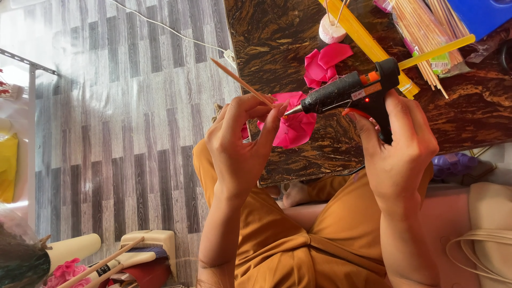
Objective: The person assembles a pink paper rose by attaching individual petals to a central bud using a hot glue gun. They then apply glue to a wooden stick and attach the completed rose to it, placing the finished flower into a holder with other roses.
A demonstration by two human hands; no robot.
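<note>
The fingers of the left hand (237,146) pinch the end of a thin wooden stick (242,83), and the right hand (397,146) is closed round the grip of a black glue gun (349,90), its nozzle almost touching that pinched end. No bead of glue shows on the stick, so gluing looks barely begun. Beyond lie loose pink petals (322,64) and a folded pink flower piece (296,128) on the dark desk (277,37), unattached.
</note>
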